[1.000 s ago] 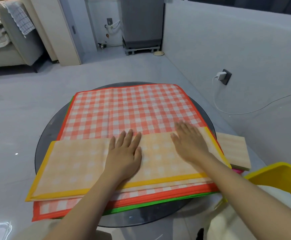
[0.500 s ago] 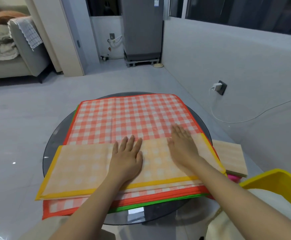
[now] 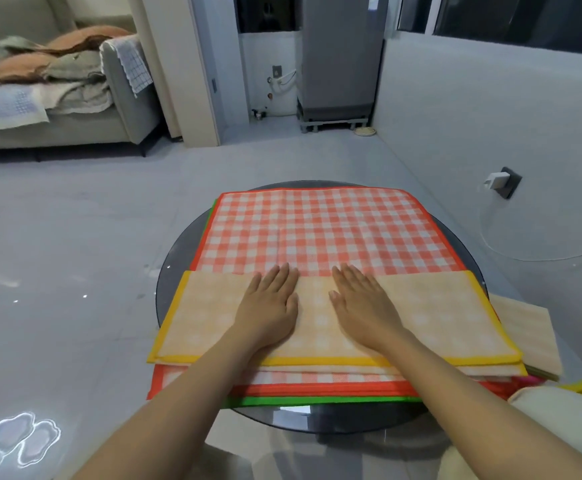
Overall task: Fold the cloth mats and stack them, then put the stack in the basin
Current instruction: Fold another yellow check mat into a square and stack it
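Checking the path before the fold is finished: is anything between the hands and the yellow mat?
Nothing visible. The left hand and right hand both rest flat, fingers straight, directly on the folded yellow mat, which lies on the red checked mat.

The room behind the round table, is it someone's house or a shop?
Most likely a home, a living area. A grey fabric sofa heaped with blankets stands at the back left, a tall grey appliance, perhaps a washing machine, stands against the far wall, and a white charger is plugged into a wall socket.
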